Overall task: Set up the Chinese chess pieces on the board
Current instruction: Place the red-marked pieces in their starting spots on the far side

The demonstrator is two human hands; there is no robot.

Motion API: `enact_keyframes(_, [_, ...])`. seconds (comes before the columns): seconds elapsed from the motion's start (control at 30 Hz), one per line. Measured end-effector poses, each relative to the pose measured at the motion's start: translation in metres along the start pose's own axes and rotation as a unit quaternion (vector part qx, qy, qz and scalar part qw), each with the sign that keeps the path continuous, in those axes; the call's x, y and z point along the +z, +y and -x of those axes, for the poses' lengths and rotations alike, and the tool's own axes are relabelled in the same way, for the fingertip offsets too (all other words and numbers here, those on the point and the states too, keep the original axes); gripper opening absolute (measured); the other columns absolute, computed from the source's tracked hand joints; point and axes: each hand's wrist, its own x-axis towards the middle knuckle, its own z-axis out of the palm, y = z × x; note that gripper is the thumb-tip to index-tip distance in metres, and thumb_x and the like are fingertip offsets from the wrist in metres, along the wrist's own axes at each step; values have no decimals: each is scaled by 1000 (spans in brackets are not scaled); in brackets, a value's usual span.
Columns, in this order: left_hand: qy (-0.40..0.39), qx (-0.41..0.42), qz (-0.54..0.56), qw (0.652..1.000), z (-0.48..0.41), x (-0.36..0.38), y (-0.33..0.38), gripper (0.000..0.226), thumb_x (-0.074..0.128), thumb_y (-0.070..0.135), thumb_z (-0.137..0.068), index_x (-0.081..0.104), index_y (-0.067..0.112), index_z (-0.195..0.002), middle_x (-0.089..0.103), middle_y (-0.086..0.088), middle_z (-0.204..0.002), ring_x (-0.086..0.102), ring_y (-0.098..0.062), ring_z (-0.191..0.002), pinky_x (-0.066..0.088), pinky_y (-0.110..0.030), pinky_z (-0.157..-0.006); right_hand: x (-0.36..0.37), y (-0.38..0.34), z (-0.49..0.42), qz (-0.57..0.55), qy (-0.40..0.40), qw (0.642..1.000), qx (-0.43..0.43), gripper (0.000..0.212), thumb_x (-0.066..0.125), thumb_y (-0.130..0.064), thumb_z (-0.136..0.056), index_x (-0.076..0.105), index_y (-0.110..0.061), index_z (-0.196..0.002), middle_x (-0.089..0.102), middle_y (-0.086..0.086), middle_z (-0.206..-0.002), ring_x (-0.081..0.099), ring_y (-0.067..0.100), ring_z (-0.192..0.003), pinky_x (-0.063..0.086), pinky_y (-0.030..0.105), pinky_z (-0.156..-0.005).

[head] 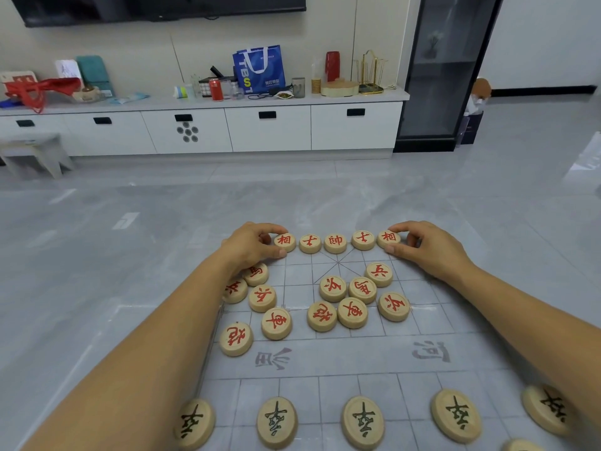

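1. Pinching at the far row: right hand (422, 252) grips right 相 (388, 238) by the rim, thumb and forefinger. Left hand (250, 245) appears to grip left 相 (284, 241) the same way.
2. Both 相 lie flat on the board (357, 353).
3. Judgement: wooden discs, light, stiff, smooth. Likely to slide on the sheet.
4. Hold at opposite rim edges. Loose reds (353, 312) crowd mid-board, so lift rather than drag.
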Motion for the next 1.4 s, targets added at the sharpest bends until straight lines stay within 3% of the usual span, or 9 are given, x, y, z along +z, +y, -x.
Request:
enact_keyframes(0.23, [0,4,12,1000,5,-2,1,52,68,17,-81,50,27,-129,50,-3,-112,50,-20,-103,43,-32,-93,-1,-1,1,-18,-4,1000,13,47,66,-45,-77,55,-30,-121,52,-7,-80,51,13,-76,38,24,-57])
enact_keyframes(0.3, [7,9,61,998,10,-6,-2,46,66,13,-83,51,23,-126,52,-3,-105,51,-18,-97,44,-28,-89,-1,-1,2,-43,-9,999,22,51,66,-45,-77,52,-29,-122,53,-5,-79,51,13,-74,39,25,-58])
enact_keyframes(0.4, [39,18,152,987,21,-19,-9,29,60,12,-86,56,19,-115,62,-9,-109,59,-21,-103,44,-31,-97,-2,-1,3,-85,-2,996,31,47,59,-49,-81,50,-27,-121,53,-3,-79,51,12,-74,41,28,-64])
enact_keyframes(0.47, [78,23,186,979,30,-28,-17,22,58,10,-87,58,17,-109,65,-8,-106,61,-22,-102,46,-30,-94,-3,-1,4,-106,5,994,38,42,52,-50,-85,51,-26,-119,55,-2,-82,53,13,-78,42,29,-69])
enact_keyframes(0.6, [117,23,168,979,54,-35,-37,19,56,8,-89,62,24,-96,67,1,-99,61,-16,-100,44,-29,-94,-5,-2,4,-160,14,986,37,30,47,-44,-90,52,-24,-112,60,2,-80,53,12,-74,42,32,-72])
enact_keyframes(0.7, [119,39,166,978,70,-29,-44,25,54,4,-89,63,27,-93,65,9,-100,59,-7,-97,41,-16,-85,-6,-2,5,-184,21,982,40,19,48,-35,-91,54,-22,-104,61,5,-79,52,12,-70,42,35,-72])
enact_keyframes(0.83, [122,51,169,977,75,-17,-47,32,49,-4,-87,64,23,-89,65,4,-102,59,-8,-97,43,-15,-81,-7,0,7,-204,32,977,47,13,46,-24,-92,55,-17,-98,61,4,-77,51,15,-69,44,38,-74])
enact_keyframes(1.1, [140,44,170,974,79,-19,-48,25,48,-7,-82,59,16,-79,64,-3,-99,59,-17,-98,45,-25,-85,-8,-4,7,-216,48,974,49,19,42,-17,-91,57,-10,-80,56,6,-70,47,18,-64,40,31,-64])
enact_keyframes(1.4, [153,46,140,977,79,-19,-48,27,51,-6,-79,64,15,-67,63,-4,-99,58,-17,-98,45,-23,-83,-11,-7,8,-227,60,970,57,23,41,-12,-90,58,-5,-75,54,8,-66,46,19,-61,39,28,-58])
